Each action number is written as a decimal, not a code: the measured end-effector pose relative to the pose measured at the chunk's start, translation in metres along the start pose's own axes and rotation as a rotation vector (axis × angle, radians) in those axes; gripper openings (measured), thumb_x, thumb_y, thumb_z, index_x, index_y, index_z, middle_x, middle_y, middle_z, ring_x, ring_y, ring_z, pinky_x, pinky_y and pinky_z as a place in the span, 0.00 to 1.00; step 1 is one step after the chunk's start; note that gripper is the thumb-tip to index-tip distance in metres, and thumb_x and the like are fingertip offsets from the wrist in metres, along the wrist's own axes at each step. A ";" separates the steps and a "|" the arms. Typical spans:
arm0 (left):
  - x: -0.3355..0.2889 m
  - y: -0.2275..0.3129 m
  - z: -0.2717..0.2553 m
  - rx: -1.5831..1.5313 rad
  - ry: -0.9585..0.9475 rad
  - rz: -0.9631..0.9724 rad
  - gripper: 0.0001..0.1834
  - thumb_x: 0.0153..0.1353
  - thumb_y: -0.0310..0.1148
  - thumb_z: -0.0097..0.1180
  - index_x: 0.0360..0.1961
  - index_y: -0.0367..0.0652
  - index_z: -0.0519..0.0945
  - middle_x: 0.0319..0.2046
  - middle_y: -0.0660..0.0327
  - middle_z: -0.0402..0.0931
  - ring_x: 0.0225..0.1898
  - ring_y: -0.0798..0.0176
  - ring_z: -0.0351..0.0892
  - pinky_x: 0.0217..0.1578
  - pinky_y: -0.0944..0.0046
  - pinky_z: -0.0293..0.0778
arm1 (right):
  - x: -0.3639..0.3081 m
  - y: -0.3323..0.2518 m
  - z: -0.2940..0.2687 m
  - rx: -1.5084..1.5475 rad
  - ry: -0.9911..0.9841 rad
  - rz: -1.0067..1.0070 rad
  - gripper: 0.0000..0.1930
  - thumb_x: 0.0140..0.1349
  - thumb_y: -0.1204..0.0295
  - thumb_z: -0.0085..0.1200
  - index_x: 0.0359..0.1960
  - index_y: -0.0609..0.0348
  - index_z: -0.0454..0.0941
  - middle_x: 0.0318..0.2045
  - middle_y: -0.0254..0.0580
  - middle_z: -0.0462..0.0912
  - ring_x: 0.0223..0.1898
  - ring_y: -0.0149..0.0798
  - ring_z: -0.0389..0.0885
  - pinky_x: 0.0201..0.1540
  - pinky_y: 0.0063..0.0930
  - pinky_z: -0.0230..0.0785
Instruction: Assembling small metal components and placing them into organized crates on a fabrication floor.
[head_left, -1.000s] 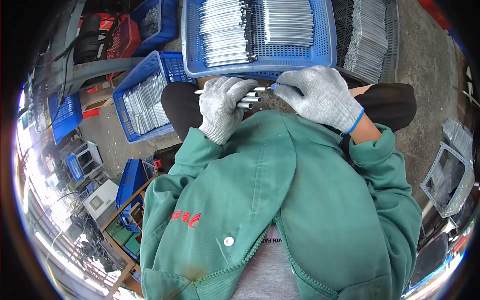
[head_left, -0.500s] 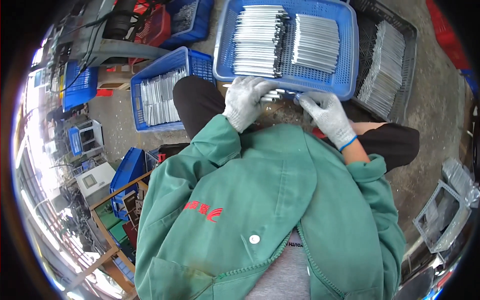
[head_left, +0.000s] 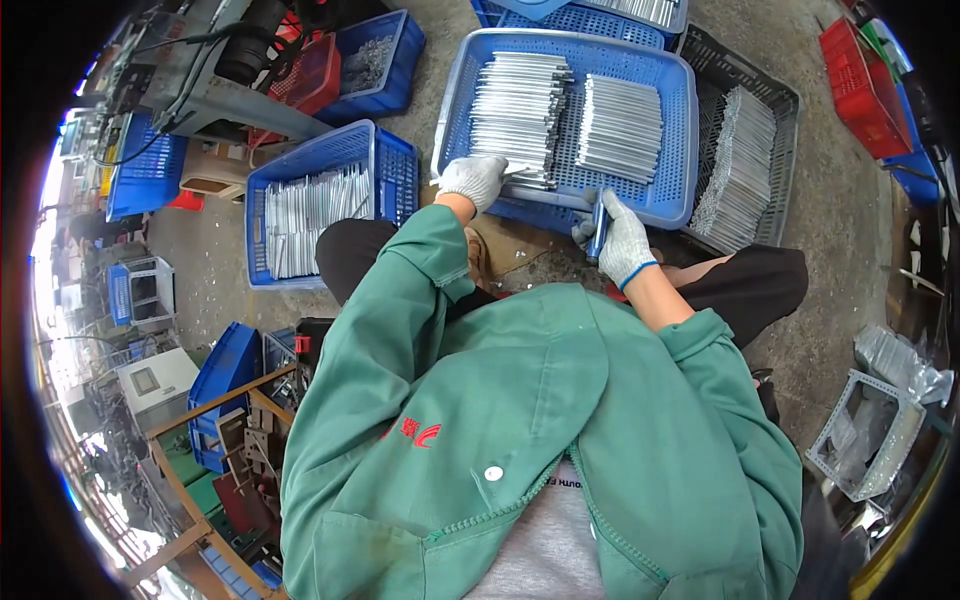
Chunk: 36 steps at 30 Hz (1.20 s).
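Note:
My left hand (head_left: 473,184), in a white knit glove, is over the near left rim of a blue perforated tray (head_left: 450,110). Its fingers close on a thin metal rod (head_left: 516,169), beside the near end of the left stack of silvery rods (head_left: 515,110). A second stack of rods (head_left: 620,128) lies to its right in the tray. My gloved right hand (head_left: 624,240) is closed around a blue-handled tool (head_left: 598,230), held roughly upright in the picture just off the tray's near edge. What kind of tool it is cannot be made out.
A black crate (head_left: 790,150) of rods stands right of the tray, and a blue crate (head_left: 380,180) of rods to the left. Farther off are a blue bin (head_left: 400,65) of small parts and a red crate (head_left: 865,85). A metal frame (head_left: 868,435) lies at lower right.
My left hand has moved from in front of the tray onto its near left edge, with the rods. My right hand has moved apart from it, lower, with the blue-handled tool. The view has shifted.

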<state>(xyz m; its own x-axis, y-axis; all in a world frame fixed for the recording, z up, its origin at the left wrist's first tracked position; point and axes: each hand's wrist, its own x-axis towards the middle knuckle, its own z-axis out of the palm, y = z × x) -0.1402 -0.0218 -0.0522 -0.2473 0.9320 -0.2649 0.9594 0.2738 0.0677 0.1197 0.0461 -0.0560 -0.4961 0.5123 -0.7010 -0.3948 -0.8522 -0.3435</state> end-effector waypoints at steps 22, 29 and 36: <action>-0.064 0.041 -0.035 -0.482 -0.073 0.231 0.12 0.70 0.34 0.54 0.49 0.41 0.81 0.38 0.55 0.87 0.34 0.50 0.85 0.35 0.55 0.76 | -0.081 -0.040 0.005 -1.060 0.069 -0.257 0.15 0.71 0.62 0.56 0.41 0.64 0.85 0.29 0.45 0.86 0.22 0.37 0.77 0.29 0.35 0.74; -0.066 0.043 -0.016 -0.850 -0.059 0.392 0.12 0.68 0.23 0.50 0.49 0.39 0.80 0.30 0.61 0.81 0.26 0.63 0.77 0.30 0.64 0.71 | -0.111 -0.039 0.034 -1.807 -0.088 -0.775 0.15 0.65 0.59 0.56 0.37 0.55 0.88 0.30 0.43 0.89 0.27 0.50 0.83 0.34 0.42 0.75; -0.076 0.050 -0.025 -0.925 -0.028 0.406 0.12 0.66 0.20 0.49 0.48 0.37 0.81 0.25 0.65 0.74 0.24 0.68 0.69 0.28 0.68 0.67 | -0.112 -0.038 0.040 -1.962 -0.152 -0.724 0.11 0.62 0.62 0.58 0.36 0.54 0.89 0.32 0.41 0.90 0.29 0.52 0.84 0.33 0.41 0.74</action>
<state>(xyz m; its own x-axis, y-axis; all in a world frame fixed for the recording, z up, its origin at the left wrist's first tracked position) -0.0768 -0.0730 -0.0048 0.0891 0.9930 -0.0777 0.4854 0.0248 0.8739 0.1592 0.0258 0.0608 -0.7492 0.6427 -0.1601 0.5933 0.5438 -0.5935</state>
